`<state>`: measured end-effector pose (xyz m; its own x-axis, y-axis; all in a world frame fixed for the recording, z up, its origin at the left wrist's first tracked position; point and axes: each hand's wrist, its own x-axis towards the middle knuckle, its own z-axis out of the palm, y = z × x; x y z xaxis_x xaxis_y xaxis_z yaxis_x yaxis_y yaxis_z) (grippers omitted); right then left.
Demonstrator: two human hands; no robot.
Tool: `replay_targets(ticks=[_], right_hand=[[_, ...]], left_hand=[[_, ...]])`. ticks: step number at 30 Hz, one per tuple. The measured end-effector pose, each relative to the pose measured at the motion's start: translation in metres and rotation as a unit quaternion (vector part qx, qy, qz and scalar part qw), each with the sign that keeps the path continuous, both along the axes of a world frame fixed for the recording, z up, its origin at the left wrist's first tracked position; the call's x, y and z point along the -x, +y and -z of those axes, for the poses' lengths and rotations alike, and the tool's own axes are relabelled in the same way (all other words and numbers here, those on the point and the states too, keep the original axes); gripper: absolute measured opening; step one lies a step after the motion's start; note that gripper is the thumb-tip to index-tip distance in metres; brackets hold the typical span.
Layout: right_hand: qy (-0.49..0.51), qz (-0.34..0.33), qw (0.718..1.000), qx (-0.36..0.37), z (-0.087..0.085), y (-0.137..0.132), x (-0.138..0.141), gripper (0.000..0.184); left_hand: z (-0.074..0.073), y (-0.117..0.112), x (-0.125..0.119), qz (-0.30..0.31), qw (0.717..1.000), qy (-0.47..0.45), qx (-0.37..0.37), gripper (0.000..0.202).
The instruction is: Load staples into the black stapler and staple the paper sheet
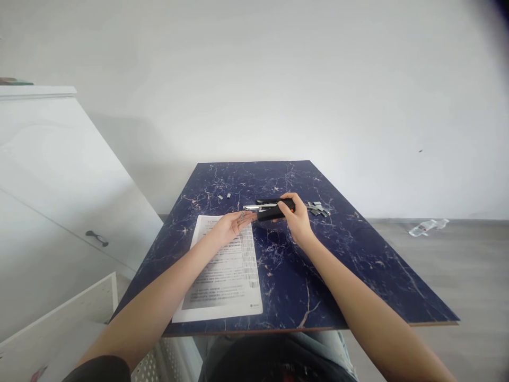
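Observation:
A black stapler [274, 208] is in my right hand [296, 216], whose fingers and thumb wrap round its body. Its top is swung up, baring the silver metal magazine, and its front points left. My left hand [234, 227] is at that front end, palm turned up and fingers reaching beneath the stapler. A small grey strip of staples [242, 214] shows at its thumb and fingers, partly hidden. Under my left hand and forearm lies a printed sheet of paper [222, 289]. Just right of my right hand sits a pile of staple strips [318, 209].
Two short staple strips [228, 196] lie left of the stapler on the dark blue marbled table [302, 297]. A white cabinet [51, 175] stands to the left, a white wall behind. A clear plastic wrapper [427, 228] is on the floor at right.

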<state>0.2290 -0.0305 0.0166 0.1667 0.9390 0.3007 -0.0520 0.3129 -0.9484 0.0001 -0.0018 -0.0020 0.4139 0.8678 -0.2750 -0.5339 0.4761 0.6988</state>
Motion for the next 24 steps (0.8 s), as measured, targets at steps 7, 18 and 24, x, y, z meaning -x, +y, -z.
replay_targets(ticks=[7,18,24], right_hand=[[0.205,0.013,0.962,0.181,0.005,0.014,-0.012,0.019],[0.285,-0.109,0.894,0.328,-0.005,0.007,-0.011,0.022],[0.270,-0.141,0.893,0.332,-0.004,0.010,-0.014,0.018]], left_hand=[[0.009,0.002,0.003,-0.024,0.994,0.051,-0.091,0.012],[-0.006,-0.006,0.002,0.013,0.995,-0.013,-0.096,0.020],[-0.002,-0.004,0.004,0.029,0.995,-0.020,-0.091,0.022]])
